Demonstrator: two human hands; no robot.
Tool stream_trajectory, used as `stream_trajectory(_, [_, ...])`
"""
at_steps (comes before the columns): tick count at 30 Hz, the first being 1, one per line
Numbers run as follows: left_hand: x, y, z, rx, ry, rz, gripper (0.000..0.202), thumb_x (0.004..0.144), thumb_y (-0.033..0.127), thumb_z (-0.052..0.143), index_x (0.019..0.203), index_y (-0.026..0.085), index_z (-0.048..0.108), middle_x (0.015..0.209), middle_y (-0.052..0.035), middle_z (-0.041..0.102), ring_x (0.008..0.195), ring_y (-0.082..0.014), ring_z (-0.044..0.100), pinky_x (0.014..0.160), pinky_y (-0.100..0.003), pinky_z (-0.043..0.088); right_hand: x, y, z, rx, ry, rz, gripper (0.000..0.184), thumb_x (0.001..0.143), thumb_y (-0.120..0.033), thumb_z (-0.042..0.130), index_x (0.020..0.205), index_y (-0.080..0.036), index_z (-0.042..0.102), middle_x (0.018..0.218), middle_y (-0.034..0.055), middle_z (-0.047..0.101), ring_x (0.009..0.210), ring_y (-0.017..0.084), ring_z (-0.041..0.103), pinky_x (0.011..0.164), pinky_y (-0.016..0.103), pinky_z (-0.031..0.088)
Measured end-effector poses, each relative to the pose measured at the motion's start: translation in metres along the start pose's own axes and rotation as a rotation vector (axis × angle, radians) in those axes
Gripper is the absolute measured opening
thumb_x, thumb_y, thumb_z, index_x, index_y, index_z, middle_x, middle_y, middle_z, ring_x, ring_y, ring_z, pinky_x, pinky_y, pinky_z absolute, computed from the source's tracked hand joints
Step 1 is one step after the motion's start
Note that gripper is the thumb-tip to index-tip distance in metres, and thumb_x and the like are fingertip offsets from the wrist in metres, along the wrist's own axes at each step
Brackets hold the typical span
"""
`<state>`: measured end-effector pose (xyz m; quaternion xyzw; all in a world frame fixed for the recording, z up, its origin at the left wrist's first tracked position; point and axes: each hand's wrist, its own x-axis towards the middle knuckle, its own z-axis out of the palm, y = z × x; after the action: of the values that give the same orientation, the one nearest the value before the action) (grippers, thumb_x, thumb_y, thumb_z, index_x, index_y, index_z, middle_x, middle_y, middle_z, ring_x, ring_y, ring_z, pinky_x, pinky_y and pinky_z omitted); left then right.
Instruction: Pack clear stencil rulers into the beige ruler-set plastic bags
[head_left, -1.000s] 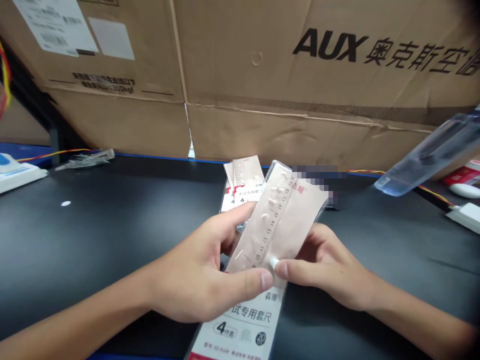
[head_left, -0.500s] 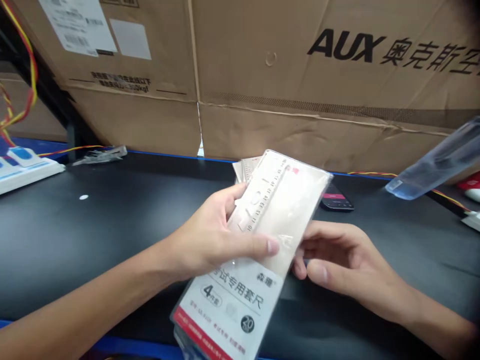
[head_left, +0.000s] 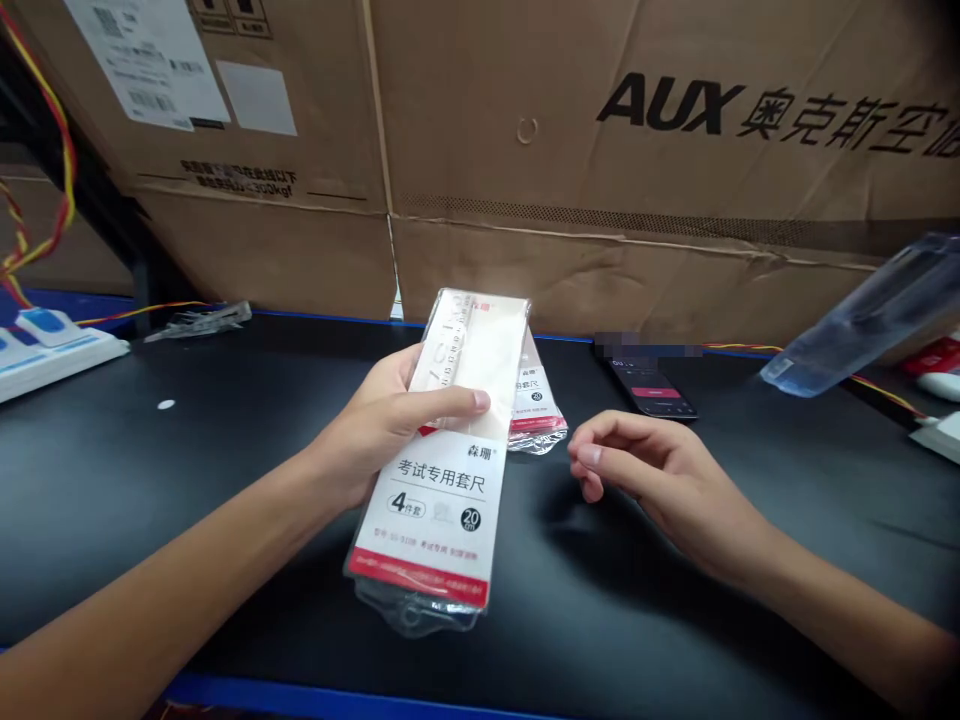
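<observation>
Nearest to us, a blue strip [head_left: 300,698] runs along the edge of a black tabletop [head_left: 187,500]. Just above it, the left hand [head_left: 382,420] grips a ruler-set packet [head_left: 442,470], thumb laid across the front and fingers curled behind. The packet is a glossy, clear plastic sleeve, tall and narrow, standing nearly upright with its crumpled end hanging toward us. A white card with a red band fills its lower half, printed "考试专用套尺", "4件套" and "20cm"; pale, translucent rulers show through above.

Compared with the earlier frames, the right hand [head_left: 660,480] has let go of the packet and moved right. It is now empty, its fingers loosely curled and narrowly spread, just above the tabletop. We cannot tell whether it touches the surface.

Farther off, a second packet [head_left: 536,410] lies flat, partly behind the held one and just beside the right hand's fingertips. A black phone [head_left: 651,388] lies to its right. At far left sits a white power strip [head_left: 52,350], and at right a clear blue-tinted plastic tube [head_left: 862,320] slants upward. Behind everything stands a corrugated cardboard carton [head_left: 600,150] printed "AUX".
</observation>
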<state>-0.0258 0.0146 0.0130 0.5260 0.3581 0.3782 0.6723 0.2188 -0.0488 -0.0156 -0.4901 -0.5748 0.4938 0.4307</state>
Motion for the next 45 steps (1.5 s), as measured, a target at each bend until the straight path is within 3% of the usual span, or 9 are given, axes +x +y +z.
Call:
stream_trajectory(6, [0.003,-0.01,0.005,-0.082,-0.086,-0.065,0.049,0.082,0.025,0.076,0.127,0.02,0.057,0.122,-0.0117,0.071,0.103,-0.0258,0.071,0.085,-0.034,0.059,-0.009,-0.002,0.013,0.087,-0.302,0.142,0.033,0.089,-0.039,0.07,0.114,-0.019,0.064,0.098,0.0061,0.071,0.084,0.018,0.067,0.079,0.032,0.056])
stream_trajectory(11, [-0.001,-0.007,0.011,-0.075,-0.249,-0.062,0.068,0.08,0.013,0.076,0.14,0.022,0.045,0.131,-0.0134,0.066,0.12,-0.0297,0.063,0.1,-0.041,0.052,-0.009,-0.001,0.016,0.171,-0.323,0.104,0.041,0.092,-0.033,0.068,0.129,-0.021,0.055,0.103,0.0061,0.072,0.073,0.013,0.066,0.071,0.028,0.056])
stream_trajectory(16, [0.001,-0.015,0.012,0.141,-0.288,-0.152,0.063,0.079,0.024,0.079,0.135,0.016,0.051,0.102,-0.0122,0.075,0.086,-0.0209,0.072,0.079,-0.032,0.056,-0.001,-0.001,0.007,0.136,-0.13,0.061,0.037,0.089,-0.037,0.071,0.119,-0.02,0.057,0.101,0.0053,0.072,0.066,0.011,0.063,0.069,0.026,0.053])
stream_trajectory(19, [0.001,-0.019,0.015,0.216,-0.235,-0.171,0.074,0.077,0.025,0.08,0.14,0.013,0.042,0.081,-0.0066,0.073,0.068,-0.0159,0.068,0.066,-0.028,0.054,0.005,0.001,0.001,0.071,-0.063,0.047,0.036,0.086,-0.039,0.073,0.114,-0.02,0.059,0.095,0.0025,0.07,0.064,0.01,0.058,0.064,0.024,0.049])
stream_trajectory(22, [0.001,-0.021,0.016,0.213,-0.158,-0.121,0.084,0.078,0.021,0.078,0.146,0.018,0.029,0.076,-0.002,0.07,0.065,-0.0155,0.068,0.067,-0.029,0.055,0.008,0.007,-0.002,-0.04,-0.035,0.038,0.041,0.088,-0.045,0.07,0.119,-0.02,0.059,0.072,-0.004,0.059,0.056,0.009,0.049,0.052,0.022,0.041])
stream_trajectory(25, [0.001,-0.023,0.015,0.219,-0.13,-0.074,0.08,0.079,0.02,0.077,0.144,0.021,0.03,0.08,-0.0012,0.068,0.066,-0.0163,0.07,0.069,-0.031,0.056,0.011,0.014,-0.003,-0.117,0.001,0.024,0.052,0.089,-0.048,0.068,0.13,-0.02,0.054,0.062,-0.0083,0.046,0.052,0.009,0.04,0.047,0.022,0.033])
stream_trajectory(31, [0.002,-0.026,0.012,0.269,-0.125,-0.082,0.074,0.083,0.025,0.074,0.141,0.023,0.029,0.077,0.0001,0.068,0.065,-0.0166,0.07,0.063,-0.028,0.056,0.013,0.018,-0.004,-0.176,0.066,0.034,0.068,0.088,-0.051,0.067,0.143,-0.018,0.044,0.064,-0.0079,0.047,0.054,0.01,0.042,0.049,0.023,0.034])
stream_trajectory(36, [0.001,-0.028,0.013,0.266,-0.103,-0.077,0.065,0.086,0.031,0.071,0.137,0.021,0.031,0.074,0.0003,0.067,0.06,-0.0146,0.068,0.058,-0.025,0.055,0.008,0.014,-0.002,-0.204,0.057,0.047,0.074,0.091,-0.054,0.062,0.152,-0.021,0.034,0.072,-0.0043,0.056,0.057,0.012,0.052,0.055,0.026,0.044])
stream_trajectory(45, [0.007,-0.036,0.011,0.386,-0.033,-0.073,0.055,0.089,0.036,0.067,0.131,0.024,0.034,0.065,0.0039,0.064,0.05,-0.0148,0.065,0.046,-0.023,0.05,0.01,0.018,-0.001,-0.276,0.114,-0.018,0.059,0.09,-0.052,0.064,0.142,-0.03,0.046,0.095,-0.0001,0.054,0.06,0.01,0.054,0.052,0.024,0.048])
